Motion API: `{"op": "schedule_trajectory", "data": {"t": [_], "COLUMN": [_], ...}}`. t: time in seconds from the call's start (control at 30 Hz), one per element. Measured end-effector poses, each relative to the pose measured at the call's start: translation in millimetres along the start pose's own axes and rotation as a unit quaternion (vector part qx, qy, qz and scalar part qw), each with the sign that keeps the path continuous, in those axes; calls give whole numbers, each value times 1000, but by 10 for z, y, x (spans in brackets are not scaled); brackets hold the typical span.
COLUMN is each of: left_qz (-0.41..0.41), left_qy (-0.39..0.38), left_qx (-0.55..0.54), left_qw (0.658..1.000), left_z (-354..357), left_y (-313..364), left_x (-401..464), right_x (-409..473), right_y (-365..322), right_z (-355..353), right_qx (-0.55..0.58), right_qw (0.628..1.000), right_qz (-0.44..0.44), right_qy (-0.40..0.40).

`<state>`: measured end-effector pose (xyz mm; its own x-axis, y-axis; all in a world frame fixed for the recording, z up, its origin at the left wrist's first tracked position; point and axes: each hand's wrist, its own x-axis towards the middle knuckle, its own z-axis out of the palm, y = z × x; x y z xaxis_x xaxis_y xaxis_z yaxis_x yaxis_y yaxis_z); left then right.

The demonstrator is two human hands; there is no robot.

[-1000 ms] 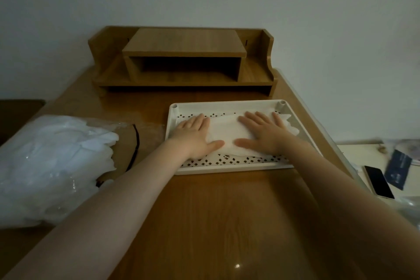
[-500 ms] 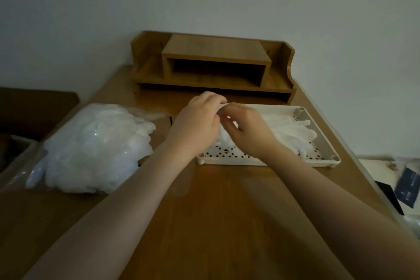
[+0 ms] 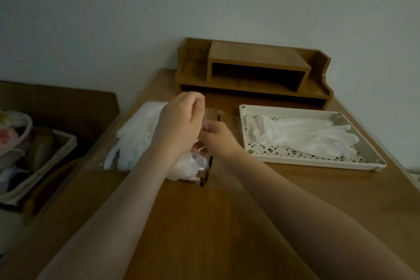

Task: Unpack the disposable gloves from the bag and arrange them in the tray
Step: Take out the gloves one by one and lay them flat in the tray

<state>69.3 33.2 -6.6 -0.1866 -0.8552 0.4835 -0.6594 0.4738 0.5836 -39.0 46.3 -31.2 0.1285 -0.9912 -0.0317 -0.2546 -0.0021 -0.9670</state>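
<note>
bag mouth (image 3: 205,141): hidden behind both hands
left hand (image 3: 179,125) fingertips: out of sight
basket (image 3: 34,161): cut off at left edge

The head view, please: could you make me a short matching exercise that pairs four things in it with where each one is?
Things:
1. tray
2. bag
3. wooden organiser
4. laid-out gloves

Places:
A. at the back of the desk by the wall
B. under both hands
C. inside the tray
D. right of the bag on the desk

Pairs: 1-D, 2-B, 3-A, 4-C
</note>
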Motion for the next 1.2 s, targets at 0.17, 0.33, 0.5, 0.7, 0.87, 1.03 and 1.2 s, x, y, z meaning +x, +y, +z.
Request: {"op": "schedule_trajectory", "data": {"t": [0.17, 0.33, 0.5, 0.7, 0.87, 1.03, 1.2], "left_qz": [-9, 16, 53, 92, 112, 120, 130], "left_qy": [-52, -52, -63, -63, -47, -48, -65], "left_qx": [7, 9, 36, 22, 53, 84, 159], "left_qw": [999, 998, 996, 994, 991, 988, 977], "left_z": [155, 275, 348, 391, 454, 500, 594], "left_y": [-243, -390, -472, -501, -528, -548, -651], "left_x": [-55, -50, -86, -122, -75, 58, 206], "right_x": [-55, -40, 2, 3, 8, 11, -56], "right_y": [61, 197, 324, 243, 262, 89, -108], "right_z": [-210, -401, -333, -329, -445, -603, -815], "right_qx": [118, 250, -295, -452, -362, -165, 189], "right_qw": [993, 959, 949, 890, 929, 968, 959], "right_qz": [7, 135, 62, 14, -30, -32, -14], "right_qy": [23, 0, -92, -66, 75, 184, 209]}}
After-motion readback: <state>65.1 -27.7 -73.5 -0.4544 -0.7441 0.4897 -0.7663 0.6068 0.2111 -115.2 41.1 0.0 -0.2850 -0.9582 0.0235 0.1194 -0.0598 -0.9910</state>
